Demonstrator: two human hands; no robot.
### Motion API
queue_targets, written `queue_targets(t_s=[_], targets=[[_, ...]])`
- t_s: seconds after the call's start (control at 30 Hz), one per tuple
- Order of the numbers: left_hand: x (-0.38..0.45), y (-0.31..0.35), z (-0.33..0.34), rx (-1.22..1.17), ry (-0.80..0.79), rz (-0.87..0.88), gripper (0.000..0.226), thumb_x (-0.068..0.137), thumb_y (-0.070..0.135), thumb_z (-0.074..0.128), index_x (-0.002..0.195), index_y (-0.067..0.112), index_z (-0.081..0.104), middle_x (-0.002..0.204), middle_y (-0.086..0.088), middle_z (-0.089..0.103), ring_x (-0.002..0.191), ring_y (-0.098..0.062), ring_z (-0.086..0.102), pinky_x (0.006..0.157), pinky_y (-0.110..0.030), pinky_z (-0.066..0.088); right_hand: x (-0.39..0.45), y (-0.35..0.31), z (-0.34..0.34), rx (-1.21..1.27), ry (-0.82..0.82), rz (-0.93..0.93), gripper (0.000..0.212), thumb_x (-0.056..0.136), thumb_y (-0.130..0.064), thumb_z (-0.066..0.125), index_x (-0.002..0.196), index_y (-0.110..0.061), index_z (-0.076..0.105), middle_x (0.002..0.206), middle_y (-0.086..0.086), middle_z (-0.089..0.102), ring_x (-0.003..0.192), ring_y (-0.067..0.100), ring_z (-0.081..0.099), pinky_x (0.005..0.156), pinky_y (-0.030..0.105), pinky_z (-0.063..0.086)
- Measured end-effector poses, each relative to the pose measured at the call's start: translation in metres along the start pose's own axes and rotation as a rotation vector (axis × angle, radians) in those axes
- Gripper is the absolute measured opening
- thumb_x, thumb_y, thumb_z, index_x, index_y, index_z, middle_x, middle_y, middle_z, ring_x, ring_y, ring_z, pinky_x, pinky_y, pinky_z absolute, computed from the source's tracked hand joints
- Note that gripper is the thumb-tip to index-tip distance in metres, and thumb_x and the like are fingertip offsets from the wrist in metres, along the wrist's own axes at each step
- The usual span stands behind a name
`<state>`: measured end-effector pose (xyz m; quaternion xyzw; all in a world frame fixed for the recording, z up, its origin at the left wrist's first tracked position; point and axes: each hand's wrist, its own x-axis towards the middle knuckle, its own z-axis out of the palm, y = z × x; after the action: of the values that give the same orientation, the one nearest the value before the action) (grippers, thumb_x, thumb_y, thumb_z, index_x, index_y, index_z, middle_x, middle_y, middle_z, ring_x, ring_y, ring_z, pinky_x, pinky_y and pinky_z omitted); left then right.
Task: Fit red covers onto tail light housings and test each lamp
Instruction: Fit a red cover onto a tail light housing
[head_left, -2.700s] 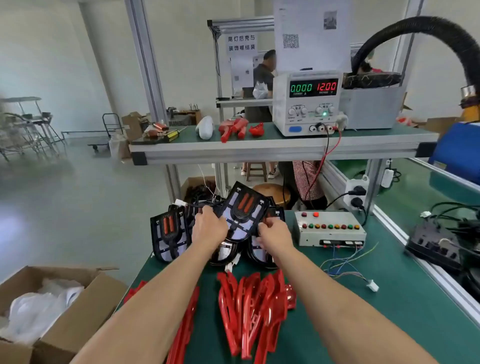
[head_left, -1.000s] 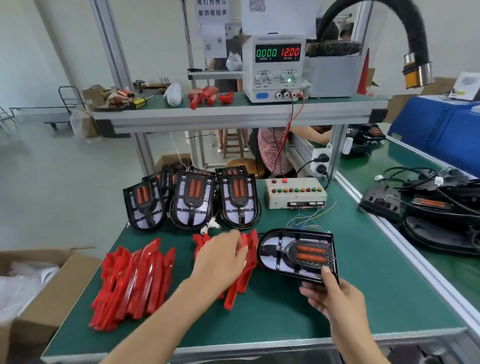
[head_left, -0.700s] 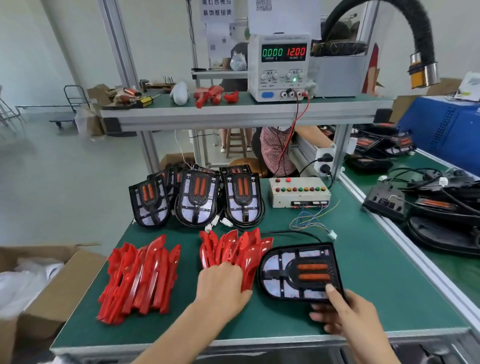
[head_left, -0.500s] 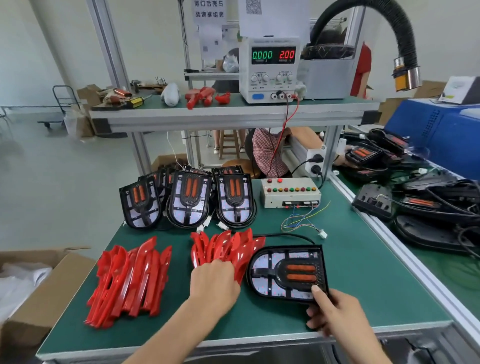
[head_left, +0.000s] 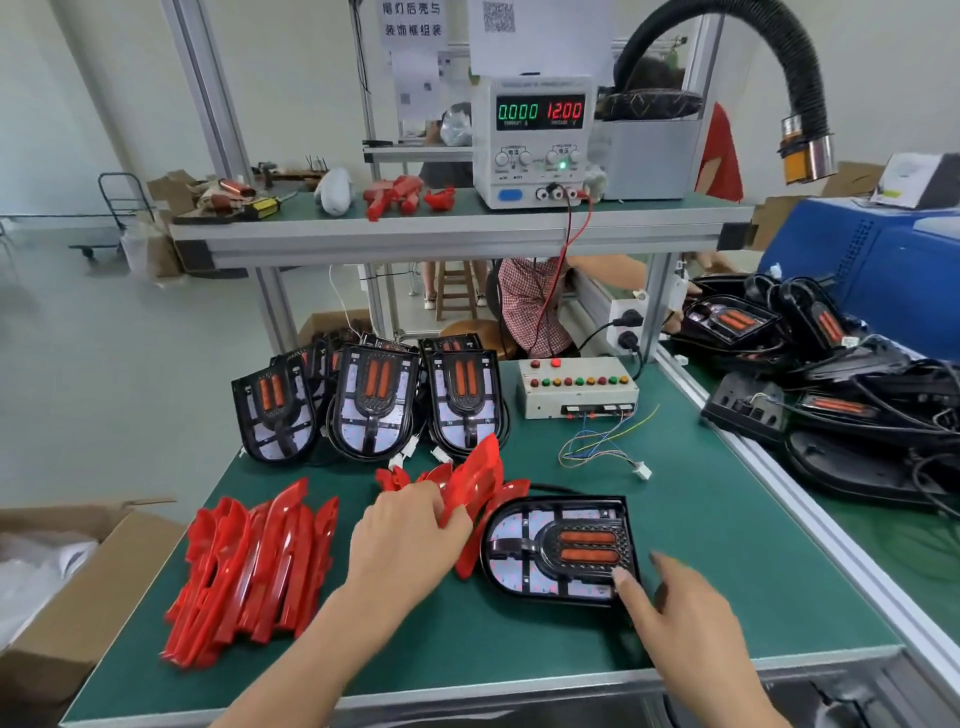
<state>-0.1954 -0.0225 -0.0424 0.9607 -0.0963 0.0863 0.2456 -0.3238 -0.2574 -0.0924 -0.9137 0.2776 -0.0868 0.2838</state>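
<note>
My left grip (head_left: 410, 530) closed on a red cover (head_left: 480, 480) from the pile; the housing (head_left: 558, 551) lay flat just right of it, long axis sideways. My right grip (head_left: 675, 618), fingers loose, touched the housing's near corner.

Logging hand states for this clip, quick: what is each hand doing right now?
Left hand: fingers curled round a red cover in the middle pile.
Right hand: open, fingertip touching the near corner of the flat tail light housing.
</note>
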Motion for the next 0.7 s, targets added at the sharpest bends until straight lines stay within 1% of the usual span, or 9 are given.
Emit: queue_targets(t_s=[0.03,0.07,0.13,0.2,0.27,0.37,0.47,0.6,0.7], targets=[[-0.001,0.000,0.001,-0.136,-0.009,-0.016,0.032,0.089,0.046,0.061,0.069,0.022,0.056,0.059,0.006,0.058,0.066,-0.018,0.057,0.063,-0.030,0.039,-0.002,-0.001,-0.001,0.050,0.105,-0.007,0.045,0.096,-0.051,0.057,0.127,-0.019,0.062,0.098,-0.002,0.061,0.094,0.023,0.062,0.082,0.038,0.045],[-0.004,0.001,0.002,-0.268,-0.021,-0.015,0.033,0.091,0.045,0.063,0.068,0.022,0.058,0.053,0.008,0.058,0.059,-0.011,0.055,0.061,-0.027,0.039,-0.005,-0.005,-0.003,0.114,0.201,-0.051,0.039,0.095,-0.046,0.061,0.125,-0.022,0.064,0.095,-0.006,0.057,0.089,0.018,0.060,0.080,0.037,0.045],[-0.011,0.007,0.008,-0.487,-0.079,-0.001,0.033,0.095,0.042,0.064,0.070,0.020,0.060,0.048,0.013,0.052,0.048,-0.005,0.045,0.053,-0.020,0.035,-0.007,-0.016,-0.004,0.251,0.274,-0.192,0.013,0.093,-0.034,0.068,0.106,-0.031,0.071,0.087,-0.011,0.060,0.082,0.007,0.059,0.077,0.026,0.045],[-0.019,0.019,0.018,-0.665,-0.173,0.000,0.034,0.099,0.041,0.060,0.075,0.017,0.060,0.052,0.012,0.048,0.050,-0.007,0.039,0.055,-0.028,0.036,-0.003,-0.033,-0.005,0.433,0.155,-0.255,0.010,0.093,-0.029,0.069,0.092,-0.038,0.072,0.088,-0.018,0.070,0.087,-0.003,0.064,0.078,0.012,0.044],[-0.026,0.032,0.028,-0.750,-0.228,0.017,0.032,0.101,0.039,0.057,0.077,0.017,0.057,0.058,0.009,0.048,0.056,-0.012,0.042,0.058,-0.036,0.038,0.006,-0.052,-0.008,0.566,-0.021,-0.273,0.013,0.095,-0.029,0.067,0.091,-0.039,0.074,0.091,-0.024,0.074,0.088,-0.003,0.069,0.083,0.018,0.050],[-0.032,0.050,0.040,-0.740,-0.213,0.068,0.027,0.102,0.033,0.055,0.081,0.017,0.058,0.061,0.001,0.054,0.059,-0.011,0.042,0.060,-0.042,0.042,0.021,-0.073,-0.012,0.630,-0.171,-0.298,0.011,0.095,-0.026,0.070,0.093,-0.033,0.078,0.088,-0.015,0.077,0.086,0.006,0.072,0.085,0.030,0.057],[-0.032,0.057,0.047,-0.717,-0.168,0.109,0.017,0.102,0.026,0.053,0.091,0.017,0.062,0.076,-0.004,0.067,0.070,-0.022,0.058,0.073,-0.050,0.051,0.034,-0.077,-0.013,0.604,-0.165,-0.301,0.006,0.091,-0.026,0.075,0.087,-0.026,0.079,0.081,-0.009,0.077,0.080,0.013,0.072,0.078,0.033,0.060],[-0.037,0.059,0.048,-0.652,-0.184,0.186,0.012,0.095,0.037,0.054,0.097,0.028,0.062,0.076,0.007,0.067,0.066,-0.013,0.056,0.068,-0.039,0.049,0.045,-0.073,-0.017,0.541,-0.201,-0.316,0.012,0.090,-0.028,0.075,0.078,-0.024,0.076,0.073,-0.006,0.073,0.065,0.007,0.065,0.061,0.015,0.051],[-0.040,0.046,0.049,-0.552,-0.151,0.111,0.019,0.088,0.048,0.062,0.093,0.030,0.065,0.075,0.015,0.068,0.067,-0.005,0.061,0.069,-0.029,0.051,0.064,-0.068,-0.027,0.162,-0.088,-0.403,0.019,0.090,-0.037,0.072,0.078,-0.023,0.071,0.070,-0.005,0.066,0.067,0.008,0.057,0.066,0.025,0.049]])
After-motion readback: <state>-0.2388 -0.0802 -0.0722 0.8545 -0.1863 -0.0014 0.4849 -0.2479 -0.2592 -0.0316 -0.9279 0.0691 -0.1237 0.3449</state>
